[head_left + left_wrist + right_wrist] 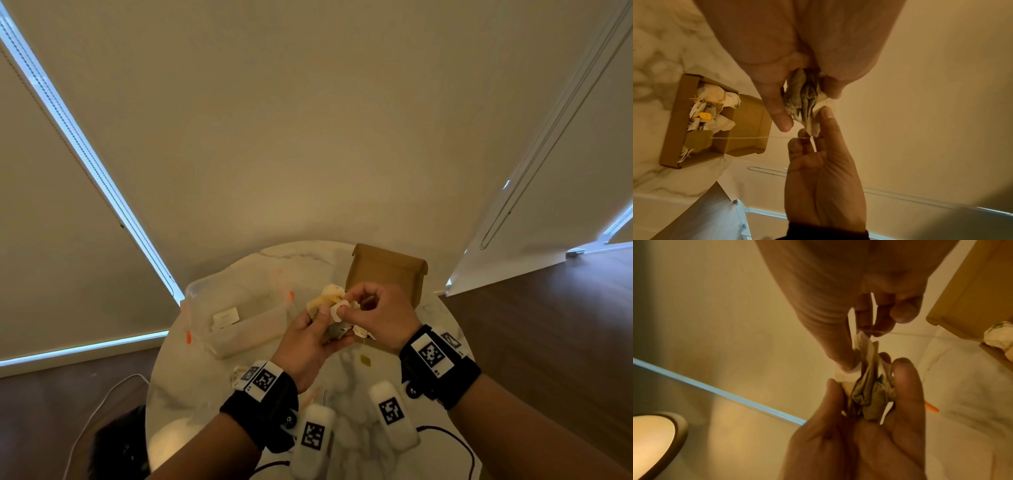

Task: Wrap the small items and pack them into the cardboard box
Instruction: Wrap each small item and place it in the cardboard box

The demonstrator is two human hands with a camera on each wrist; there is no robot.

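The left hand [310, 339] holds a crumpled paper bundle [803, 99] above the marble table [191, 377], its thumb and fingers curled around the sides. Just beside it, the right hand [378, 313] pinches the loose top end of the paper and a thin string [748, 138] between thumb and fingertips. The bundle's long axis runs from the left palm toward the right fingers. Farther away, behind the right hand, the open cardboard box [387, 270] already contains several wrapped items [713, 110], so the right hand seems nearer to it.
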